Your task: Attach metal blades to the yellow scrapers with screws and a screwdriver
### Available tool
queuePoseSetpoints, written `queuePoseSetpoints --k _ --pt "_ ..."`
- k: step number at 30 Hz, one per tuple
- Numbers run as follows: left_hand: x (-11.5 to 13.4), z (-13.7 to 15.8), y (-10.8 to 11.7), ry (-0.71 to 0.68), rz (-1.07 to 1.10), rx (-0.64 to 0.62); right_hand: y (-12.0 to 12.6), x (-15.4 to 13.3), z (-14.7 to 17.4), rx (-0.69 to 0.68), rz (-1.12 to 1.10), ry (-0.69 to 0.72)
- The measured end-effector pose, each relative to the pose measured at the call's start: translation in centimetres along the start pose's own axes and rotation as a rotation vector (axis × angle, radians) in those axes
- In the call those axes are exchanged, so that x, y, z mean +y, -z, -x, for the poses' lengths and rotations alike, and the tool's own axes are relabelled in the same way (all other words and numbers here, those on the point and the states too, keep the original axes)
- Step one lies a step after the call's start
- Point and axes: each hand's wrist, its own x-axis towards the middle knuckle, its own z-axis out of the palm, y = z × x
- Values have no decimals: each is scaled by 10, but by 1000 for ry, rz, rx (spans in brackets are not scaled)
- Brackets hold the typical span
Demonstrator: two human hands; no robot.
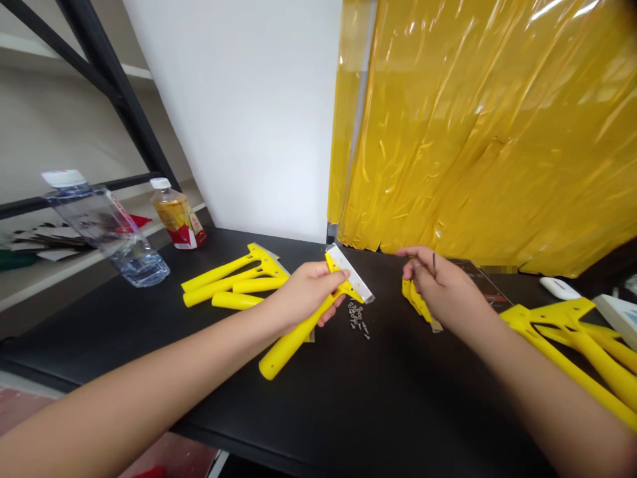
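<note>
My left hand [318,289] is closed around a yellow scraper [293,348], its handle angled down toward me. A flat silvery metal plate [351,273] lies across the scraper's head, under my thumb. My right hand [430,279] is raised over the table with its fingers bent together. A short, thin dark piece [434,263] shows against that hand; what it is, and whether the fingers hold it, is unclear. Just below the right hand are small yellow scraper-head pieces [418,304]. Small screws and washers [357,315] lie loose between my hands.
Several yellow scrapers [226,282] lie left of my left hand. More yellow handles [567,332] are piled at the right. A water bottle [134,255] and a drink bottle [178,216] stand at the left. A yellow plastic curtain [478,133] hangs behind the black table [388,411].
</note>
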Motion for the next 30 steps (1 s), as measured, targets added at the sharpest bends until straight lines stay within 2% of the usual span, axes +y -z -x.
queuePoseSetpoints --k 4,9,16,26,30 --pt "-3 -3 5 20 106 -9 21 18 -14 -93 412 -134" --pt "-6 4 7 39 66 -48 16 35 -19 -159 556 -261" --pt "-1 13 -2 56 -11 -104 4 44 -22 -280 458 -269" --pt "-5 13 -3 53 51 -116 -7 54 -18 -289 210 -261" --pt "-6 12 -3 57 50 -111 -1 41 -16 -259 53 -193"
